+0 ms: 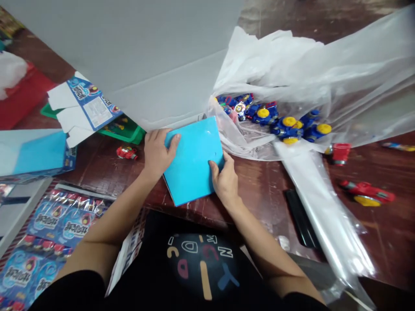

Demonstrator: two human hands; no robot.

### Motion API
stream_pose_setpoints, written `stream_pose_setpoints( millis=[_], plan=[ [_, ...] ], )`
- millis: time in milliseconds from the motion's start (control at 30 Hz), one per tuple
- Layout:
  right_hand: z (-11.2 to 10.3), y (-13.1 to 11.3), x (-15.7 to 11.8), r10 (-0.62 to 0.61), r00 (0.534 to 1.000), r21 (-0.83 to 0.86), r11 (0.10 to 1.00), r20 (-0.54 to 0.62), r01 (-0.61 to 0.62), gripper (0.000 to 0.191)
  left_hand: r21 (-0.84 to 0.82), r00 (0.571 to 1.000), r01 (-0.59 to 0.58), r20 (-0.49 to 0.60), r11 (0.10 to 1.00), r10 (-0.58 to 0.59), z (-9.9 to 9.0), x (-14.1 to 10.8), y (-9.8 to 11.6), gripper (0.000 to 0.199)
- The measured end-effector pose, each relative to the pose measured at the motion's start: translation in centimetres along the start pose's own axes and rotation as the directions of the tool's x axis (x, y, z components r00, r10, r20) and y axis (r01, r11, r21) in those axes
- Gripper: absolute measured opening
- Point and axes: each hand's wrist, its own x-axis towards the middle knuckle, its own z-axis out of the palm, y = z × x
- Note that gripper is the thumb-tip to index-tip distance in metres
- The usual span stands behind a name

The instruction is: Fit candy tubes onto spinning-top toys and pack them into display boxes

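A flat blue cardboard piece (193, 166), perhaps a folded box, is held between my two hands above the near edge of the table. My left hand (159, 151) grips its upper left side, thumb on top and fingers around the edge. On its right edge my right hand (224, 176) is closed, the thumb lying on the blue face. A small red toy (126, 152) lies on the table left of my left hand. To the right, blue and yellow toys (287, 125) are heaped in the mouth of a clear plastic bag (324, 86).
A large grey-white box (155, 52) stands right behind my hands. Left are a green tray (134, 134), printed cartons (97, 106) and packaged toys (61, 224). At right lie clear plastic sleeves (324, 207), a black bar (301, 220) and red toys (368, 192).
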Motion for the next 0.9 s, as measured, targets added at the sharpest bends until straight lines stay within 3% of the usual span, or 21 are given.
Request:
stream_pose_setpoints(
  millis=[100,267,367,400,467,533,633,700,800,900],
  plan=[
    [1.4,1.1,-0.7,-0.163,0.982,-0.051,0.986,-0.094,0.159,0.068,0.076,0.999,0.035,-0.004,0.996,-0.035,1.3,-0.5,-0.1,0.048],
    [1.6,2.4,-0.1,-0.344,0.935,-0.15,0.932,-0.089,0.329,0.062,0.113,0.988,0.135,-0.091,0.984,-0.125,1.8,-0.6,0.4,0.038],
    [1.0,2.5,0.3,-0.388,0.921,-0.202,0.906,-0.041,0.373,0.064,-0.057,0.967,0.114,-0.222,0.992,-0.124,1.8,-1.0,-0.1,0.025],
    [0.8,2.3,0.3,-0.383,0.924,-0.229,0.901,-0.02,0.368,0.063,-0.156,0.947,0.122,-0.278,0.98,-0.162,1.8,-1.2,-0.6,0.027],
    [0.3,1.4,-0.1,-0.392,0.92,-0.3,0.876,0.011,0.377,0.052,-0.369,0.884,0.187,-0.342,0.91,-0.32,2.0,-1.4,-1.8,0.053],
    [0.1,-0.1,-0.3,-0.448,0.894,-0.373,0.826,0.022,0.423,0.035,-0.541,0.837,0.257,-0.289,0.801,-0.464,2.4,-1.4,-3.2,0.068],
    [1.1,-3.3,0.9,-0.556,0.822,-0.418,0.723,0.119,0.55,0.034,-0.669,0.874,0.275,-0.124,0.69,-0.469,3.5,-1.3,-4.9,0.045],
    [2.9,-5.2,2.5,-0.556,0.799,-0.417,0.686,0.229,0.596,0.05,-0.763,0.888,0.276,-0.031,0.585,-0.46,4.3,-1.3,-5.4,0.032],
    [5.8,-6.9,4.5,-0.449,0.824,-0.452,0.69,0.346,0.566,0.067,-0.831,0.859,0.288,0.004,0.475,-0.513,5.1,-1.3,-5.4,0.032],
    [7.6,-6.5,4.9,-0.354,0.836,-0.497,0.682,0.419,0.537,0.063,-0.812,0.833,0.308,-0.021,0.495,-0.553,5.7,-1.4,-5.0,0.031]
  ],
)
